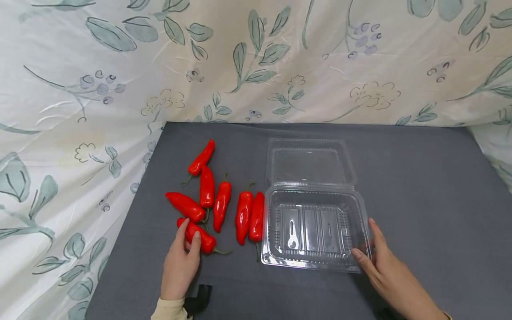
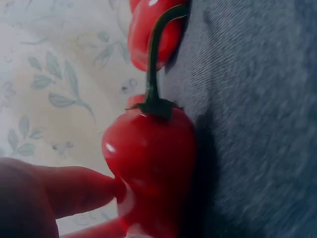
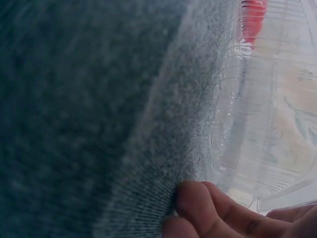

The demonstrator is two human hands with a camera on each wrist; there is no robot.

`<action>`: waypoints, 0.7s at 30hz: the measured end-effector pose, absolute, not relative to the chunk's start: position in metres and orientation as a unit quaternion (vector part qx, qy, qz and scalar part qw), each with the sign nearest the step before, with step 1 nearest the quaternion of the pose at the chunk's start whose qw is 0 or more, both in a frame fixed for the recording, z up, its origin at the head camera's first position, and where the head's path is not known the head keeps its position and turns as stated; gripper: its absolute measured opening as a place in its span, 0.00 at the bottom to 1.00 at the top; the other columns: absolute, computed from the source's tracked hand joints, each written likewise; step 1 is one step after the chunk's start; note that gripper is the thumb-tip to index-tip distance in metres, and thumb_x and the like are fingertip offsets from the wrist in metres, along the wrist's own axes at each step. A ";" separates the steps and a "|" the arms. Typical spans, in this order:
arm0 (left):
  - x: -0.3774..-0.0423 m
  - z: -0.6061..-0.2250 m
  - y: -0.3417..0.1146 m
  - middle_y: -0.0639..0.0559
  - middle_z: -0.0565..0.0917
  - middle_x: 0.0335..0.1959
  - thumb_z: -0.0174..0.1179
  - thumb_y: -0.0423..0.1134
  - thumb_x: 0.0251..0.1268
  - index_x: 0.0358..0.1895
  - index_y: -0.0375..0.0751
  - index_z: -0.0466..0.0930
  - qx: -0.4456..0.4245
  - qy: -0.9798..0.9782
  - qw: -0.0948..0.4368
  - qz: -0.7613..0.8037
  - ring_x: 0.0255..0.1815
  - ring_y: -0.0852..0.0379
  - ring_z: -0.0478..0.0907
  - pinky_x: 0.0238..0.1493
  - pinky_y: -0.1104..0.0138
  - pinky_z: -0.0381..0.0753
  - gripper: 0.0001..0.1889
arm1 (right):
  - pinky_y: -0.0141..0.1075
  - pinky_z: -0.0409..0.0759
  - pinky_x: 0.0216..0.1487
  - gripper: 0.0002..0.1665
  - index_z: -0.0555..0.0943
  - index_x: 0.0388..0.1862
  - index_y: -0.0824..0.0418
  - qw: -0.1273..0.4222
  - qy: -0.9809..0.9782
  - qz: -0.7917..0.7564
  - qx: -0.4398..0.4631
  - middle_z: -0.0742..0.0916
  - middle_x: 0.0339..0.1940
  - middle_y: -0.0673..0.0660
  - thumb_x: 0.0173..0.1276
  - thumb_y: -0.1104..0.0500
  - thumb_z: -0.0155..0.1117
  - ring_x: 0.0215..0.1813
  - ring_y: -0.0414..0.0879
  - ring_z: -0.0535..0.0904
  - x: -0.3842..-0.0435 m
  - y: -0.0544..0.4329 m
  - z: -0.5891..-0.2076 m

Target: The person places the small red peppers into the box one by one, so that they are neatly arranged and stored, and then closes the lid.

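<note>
My left hand [image 1: 179, 269] pinches the nearest red chili pepper [image 1: 207, 243] between thumb and fingers, its green stem pointing right. Close up in the left wrist view, fingers [image 2: 81, 191] press against the glossy side of this pepper [image 2: 148, 148], which lies along the grey cloth. On the other side, my right hand [image 1: 386, 269] grips the right edge of a clear plastic clamshell container [image 1: 269, 255], thumb over the rim and fingers outside. Its lid [image 1: 310, 164] is folded back, away from me. In the right wrist view, curled fingers [image 3: 195, 203] sit low by the container wall [image 3: 237, 144].
Several more red peppers lie left of the container, among them one pepper [image 1: 256, 218] right against its left wall and one pepper [image 1: 202, 158] farthest back. Grey cloth [image 1: 424, 195] covers the table. A patterned fabric [image 1: 256, 62] hangs behind and to the left.
</note>
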State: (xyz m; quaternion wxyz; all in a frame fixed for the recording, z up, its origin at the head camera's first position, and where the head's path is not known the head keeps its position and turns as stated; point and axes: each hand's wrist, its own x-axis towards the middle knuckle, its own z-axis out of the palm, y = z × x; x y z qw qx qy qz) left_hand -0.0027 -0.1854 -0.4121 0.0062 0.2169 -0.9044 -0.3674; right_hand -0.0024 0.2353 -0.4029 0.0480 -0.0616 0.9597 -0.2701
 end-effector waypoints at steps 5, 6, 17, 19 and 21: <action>0.001 -0.411 -0.186 0.40 0.71 0.36 0.50 0.52 0.71 0.69 0.45 0.64 0.235 -0.916 0.003 -0.325 0.29 0.49 0.69 0.24 0.63 0.66 0.28 | 0.44 0.74 0.29 0.49 0.37 0.79 0.54 0.049 0.960 -0.269 -0.067 0.78 0.22 0.48 0.72 0.49 0.55 0.25 0.39 0.73 -0.002 0.236 -0.405; 0.001 -0.411 -0.186 0.38 0.71 0.38 0.50 0.55 0.70 0.69 0.45 0.65 0.241 -0.918 0.008 -0.315 0.30 0.48 0.70 0.24 0.62 0.68 0.29 | 0.46 0.75 0.30 0.49 0.37 0.79 0.55 0.049 0.959 -0.272 -0.069 0.79 0.23 0.49 0.72 0.49 0.55 0.26 0.40 0.74 -0.002 0.236 -0.404; 0.002 -0.407 -0.188 0.31 0.70 0.44 0.58 0.46 0.62 0.67 0.41 0.64 0.246 -0.920 0.033 -0.302 0.25 0.44 0.73 0.23 0.56 0.77 0.30 | 0.56 0.76 0.36 0.49 0.35 0.79 0.54 0.058 0.960 -0.265 -0.062 0.82 0.30 0.57 0.73 0.46 0.54 0.32 0.49 0.79 -0.004 0.236 -0.400; 0.004 -0.405 -0.188 0.30 0.70 0.43 0.57 0.42 0.60 0.67 0.40 0.64 0.244 -0.922 0.037 -0.300 0.27 0.41 0.74 0.24 0.54 0.78 0.30 | 0.56 0.76 0.37 0.49 0.35 0.79 0.54 0.060 0.961 -0.264 -0.062 0.82 0.30 0.56 0.73 0.46 0.54 0.32 0.49 0.79 -0.004 0.236 -0.400; 0.006 -0.404 -0.187 0.29 0.71 0.44 0.58 0.41 0.60 0.66 0.39 0.66 0.239 -0.926 0.044 -0.289 0.31 0.37 0.75 0.27 0.50 0.80 0.29 | 0.56 0.76 0.36 0.49 0.35 0.79 0.54 0.062 0.961 -0.263 -0.062 0.82 0.31 0.57 0.73 0.46 0.54 0.32 0.49 0.79 -0.005 0.236 -0.400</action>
